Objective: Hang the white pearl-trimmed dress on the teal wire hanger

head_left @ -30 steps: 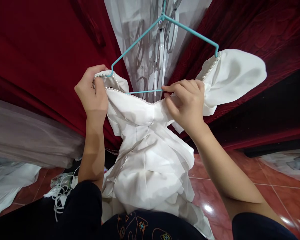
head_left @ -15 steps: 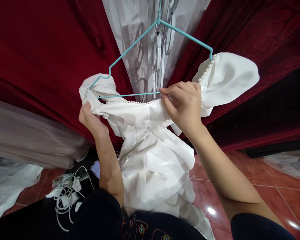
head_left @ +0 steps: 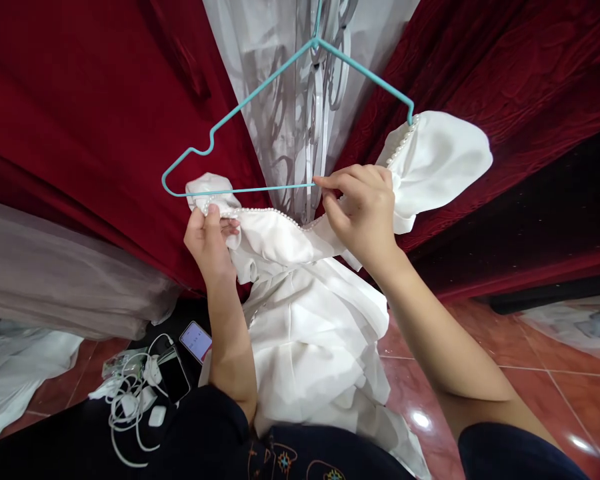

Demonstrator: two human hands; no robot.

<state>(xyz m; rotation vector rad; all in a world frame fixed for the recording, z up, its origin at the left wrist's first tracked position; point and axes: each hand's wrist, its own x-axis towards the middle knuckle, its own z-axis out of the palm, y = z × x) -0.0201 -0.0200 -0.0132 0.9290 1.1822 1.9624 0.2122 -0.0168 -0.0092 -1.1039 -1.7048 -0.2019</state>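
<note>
A white dress [head_left: 320,320] with pearl-beaded edging hangs down in the middle. Its right puffed sleeve [head_left: 450,160] is still on the right end of a light-blue clothes hanger [head_left: 260,97]. The hanger's left end is bare, with the left sleeve [head_left: 207,183] just below and behind its lower bar. My left hand [head_left: 207,237] is closed on the beaded edge by that sleeve, thumb on top. With thumb and forefinger, my right hand [head_left: 363,207] pinches the hanger's lower bar; its palm hides part of the neckline.
Dark red curtains [head_left: 80,100] hang on both sides, with a white ornamental metal stand [head_left: 315,120] behind the hanger. At lower left, a black surface holds two phones [head_left: 196,340], tangled white cables [head_left: 130,400] and a small white case [head_left: 157,415]. Red floor tiles [head_left: 420,380] show at right.
The left sleeve has come off the hanger's left end. My left hand has moved right with the dress edge. The right sleeve has shifted slightly left; my right hand stays on the bar.
</note>
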